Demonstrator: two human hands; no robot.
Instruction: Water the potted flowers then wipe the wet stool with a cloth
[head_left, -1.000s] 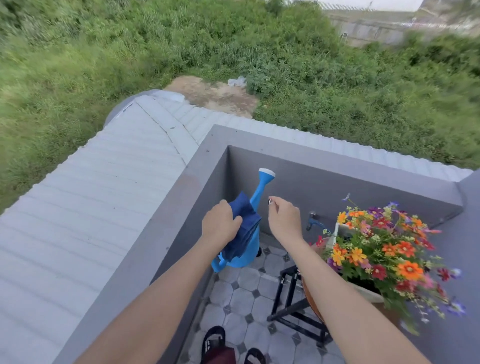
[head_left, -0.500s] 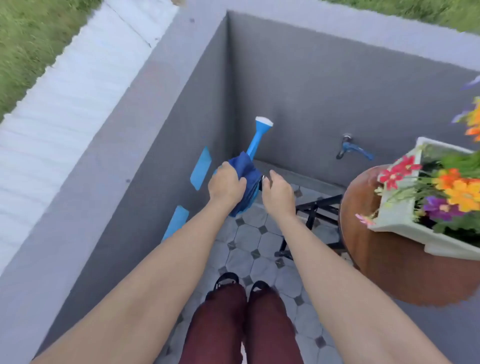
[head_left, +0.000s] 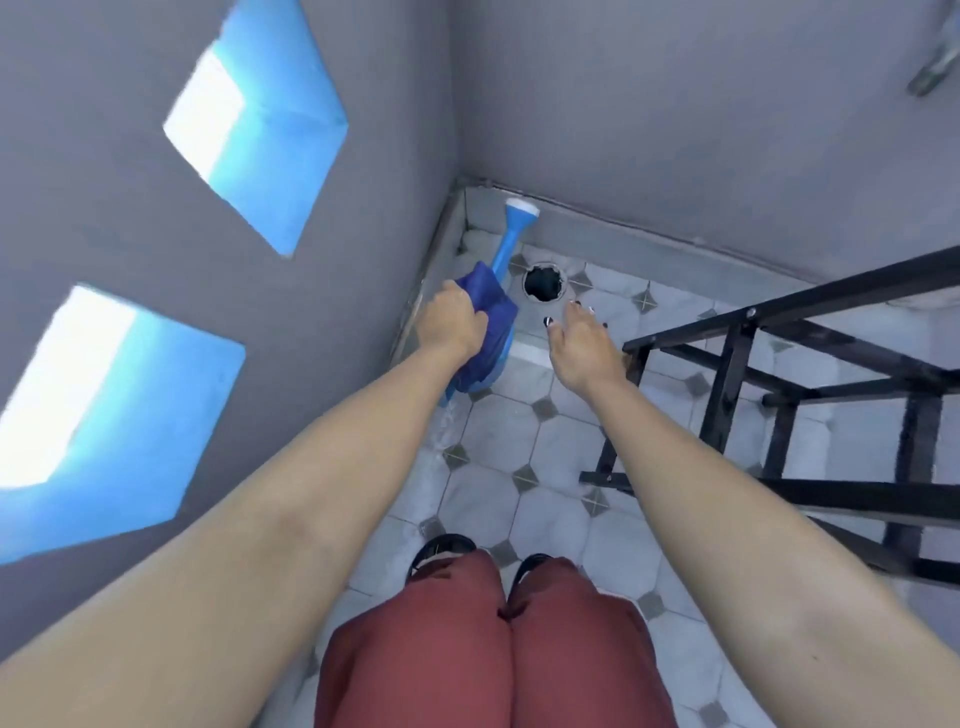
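Observation:
A blue watering can (head_left: 508, 244) with a white-tipped spout sits low in the corner of the tiled floor, spout pointing up toward the back wall. A dark blue cloth (head_left: 491, 312) drapes over its body. My left hand (head_left: 451, 325) is closed on the cloth and the can beneath it. My right hand (head_left: 582, 348) hovers just right of the can, fingers apart and holding nothing. The stool's black metal frame (head_left: 779, 395) stands at the right; its seat and the potted flowers are out of view.
Grey walls meet in the corner, the left one (head_left: 130, 249) with two blue-lined diamond openings. A round drain hole (head_left: 543, 283) lies in the floor beside the can. Part of a tap (head_left: 935, 67) shows at top right. My legs and sandals are below.
The view has tipped down from the flowers and field to the floor corner. Both hands went down with the can and cloth; my right hand has come off and opened.

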